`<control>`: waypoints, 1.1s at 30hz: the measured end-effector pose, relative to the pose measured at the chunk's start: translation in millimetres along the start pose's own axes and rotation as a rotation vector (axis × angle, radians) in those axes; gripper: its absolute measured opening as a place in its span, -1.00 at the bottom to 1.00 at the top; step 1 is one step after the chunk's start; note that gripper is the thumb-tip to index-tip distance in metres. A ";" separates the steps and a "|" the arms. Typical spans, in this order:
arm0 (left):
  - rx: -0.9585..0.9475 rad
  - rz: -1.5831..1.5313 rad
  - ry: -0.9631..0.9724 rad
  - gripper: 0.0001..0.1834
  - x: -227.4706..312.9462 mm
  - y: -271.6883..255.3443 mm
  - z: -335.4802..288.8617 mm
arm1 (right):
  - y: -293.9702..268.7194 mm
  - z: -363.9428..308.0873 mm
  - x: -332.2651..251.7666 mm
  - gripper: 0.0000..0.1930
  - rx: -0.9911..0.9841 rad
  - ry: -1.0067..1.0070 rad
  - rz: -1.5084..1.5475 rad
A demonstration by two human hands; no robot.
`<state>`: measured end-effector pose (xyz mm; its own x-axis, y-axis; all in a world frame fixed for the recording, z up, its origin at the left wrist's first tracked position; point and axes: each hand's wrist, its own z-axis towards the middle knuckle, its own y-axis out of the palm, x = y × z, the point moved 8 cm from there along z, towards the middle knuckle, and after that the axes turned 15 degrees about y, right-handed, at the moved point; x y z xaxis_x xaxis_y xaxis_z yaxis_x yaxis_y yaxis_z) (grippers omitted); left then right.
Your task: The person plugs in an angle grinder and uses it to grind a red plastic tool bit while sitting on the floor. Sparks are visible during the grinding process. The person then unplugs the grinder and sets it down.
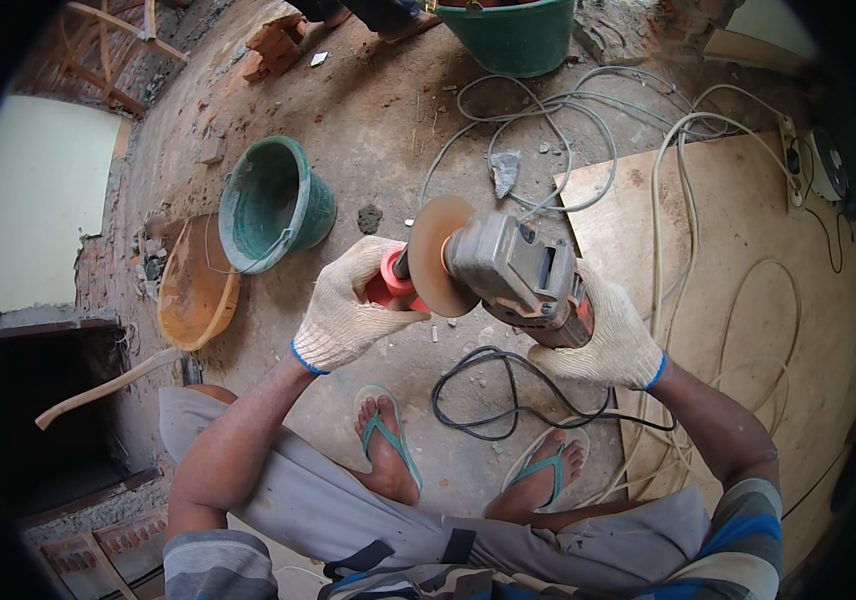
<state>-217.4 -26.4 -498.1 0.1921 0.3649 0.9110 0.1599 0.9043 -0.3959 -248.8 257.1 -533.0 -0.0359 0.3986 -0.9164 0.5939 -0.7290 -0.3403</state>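
My right hand (608,335), in a cream knit glove with a blue cuff, is wrapped around the body of an angle grinder (518,265). A round orange-brown disc (438,255) is mounted on the grinder's head, facing left. My left hand (353,305), gloved the same way, is closed on a red piece with a dark, rod-like part (393,275). The dark part is right by the disc; whether they touch I cannot tell. The fingers and the disc hide some of the red piece, so its exact kind is unclear. Both hands are held above the floor, over my sandalled feet.
A black cord (488,420) loops on the concrete near my feet. Left stand a green bucket (313,210) and a yellow basin (183,300); a wooden handle (108,388) lies nearby. Grey cable (608,165) coils toward a plywood sheet (748,300). Another person's legs (373,15) are beyond.
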 end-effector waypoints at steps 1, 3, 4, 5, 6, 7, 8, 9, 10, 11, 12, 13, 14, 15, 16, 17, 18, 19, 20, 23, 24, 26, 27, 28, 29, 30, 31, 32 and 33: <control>-0.010 0.022 0.029 -0.32 1.8 -0.2 0.4 | 0.4 0.3 -0.4 0.04 -0.008 0.011 0.008; -0.028 0.063 0.061 -0.32 3.7 -1.4 1.0 | 0.9 0.3 -1.3 0.03 -0.017 0.022 0.028; -0.033 0.073 0.062 -0.32 3.2 -1.6 1.5 | 1.2 -0.4 -2.6 0.03 -0.018 0.010 0.006; -0.035 0.079 0.065 -0.32 3.0 -1.8 2.1 | 1.5 -1.4 -3.6 0.03 -0.019 -0.003 -0.016; -0.037 0.084 0.069 -0.32 3.2 -2.2 2.5 | 1.8 -2.3 -4.2 0.04 -0.020 -0.016 -0.037; -0.050 0.115 0.081 -0.32 4.4 -2.6 2.9 | 1.9 -3.0 -4.9 0.04 -0.019 -0.034 -0.055; -0.064 0.145 0.093 -0.33 5.9 -3.3 2.8 | 2.0 -3.9 -5.5 0.05 -0.017 -0.052 -0.073; -0.075 0.175 0.108 -0.33 7.4 -3.5 2.9 | 1.7 -4.8 -6.5 0.05 -0.013 -0.076 -0.083; -0.071 0.154 0.100 -0.33 6.9 -2.9 2.7 | 1.3 -3.3 -4.8 0.06 -0.001 -0.063 -0.064; -0.064 0.133 0.094 -0.33 6.5 -1.9 2.3 | 1.2 -1.2 -3.6 0.07 0.015 -0.055 -0.038; -0.056 0.112 0.089 -0.34 6.2 -1.7 2.1 | 0.4 0.6 -1.5 0.08 0.025 -0.033 -0.007; -0.059 0.113 0.087 -0.34 6.2 -1.6 2.2 | -0.4 1.0 -0.5 0.08 0.025 -0.020 0.014; -0.062 0.115 0.086 -0.34 6.2 -1.7 2.2 | -1.1 1.4 1.4 0.08 0.020 0.007 0.039; -0.064 0.114 0.080 -0.34 5.8 -1.9 2.3 | -1.8 1.8 3.1 0.08 0.015 0.032 0.066; -0.063 0.123 0.095 -0.35 7.0 -2.2 2.7 | -1.7 1.4 2.0 0.07 0.011 0.023 0.036; -0.061 0.129 0.106 -0.35 7.8 -2.4 3.2 | -2.3 0.4 0.7 0.07 0.008 0.012 0.006; -0.059 0.135 0.118 -0.35 8.8 -2.5 3.6 | -2.3 -0.1 1.0 0.06 0.002 0.021 -0.016; -0.060 0.138 0.113 -0.35 8.6 -2.3 3.6 | -1.7 -1.9 -1.8 0.05 -0.007 -0.012 -0.041; -0.061 0.142 0.108 -0.35 8.5 -2.0 3.6 | -1.5 -4.1 -3.2 0.04 -0.018 -0.025 -0.058; -0.042 0.110 0.088 -0.35 7.5 0.7 3.1 | -1.5 -1.5 -4.4 0.02 0.011 -0.039 -0.034; -0.031 0.092 0.080 -0.35 7.1 0.7 3.0 | -2.3 0.3 -2.6 0.01 0.024 -0.016 -0.010; -0.042 0.113 0.082 -0.35 8.0 -0.5 3.1 | -5.5 0.5 2.2 -0.01 0.036 0.053 0.044; -0.046 0.124 0.083 -0.36 8.4 -1.8 3.2 | -6.7 0.9 5.5 -0.02 0.037 0.098 0.073; -0.060 0.136 0.073 -0.35 8.1 -2.5 2.7 | -7.5 0.9 5.0 -0.05 0.042 0.096 0.083; -0.075 0.148 0.062 -0.34 7.7 -3.0 2.0 | -8.0 0.7 4.5 -0.05 0.043 0.091 0.074; -0.091 0.158 0.051 -0.34 6.7 -2.2 1.3 | -8.8 -0.2 3.4 -0.04 0.048 0.074 0.056; -0.076 0.148 0.069 -0.35 7.7 -2.5 1.7 | -9.4 -0.7 3.1 -0.03 0.056 0.066 0.035; -0.062 0.139 0.087 -0.36 8.2 -2.1 2.4 | -8.7 -1.4 3.5 -0.02 0.038 0.062 0.052; -0.051 0.129 0.097 -0.38 8.1 -1.4 2.8 | -8.2 -2.2 4.9 -0.01 0.024 0.068 0.067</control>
<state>-218.7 -24.1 -489.8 0.3059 0.4518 0.8380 0.1765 0.8380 -0.5163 -252.1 266.3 -534.3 0.0588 0.3846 -0.9212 0.5735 -0.7683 -0.2842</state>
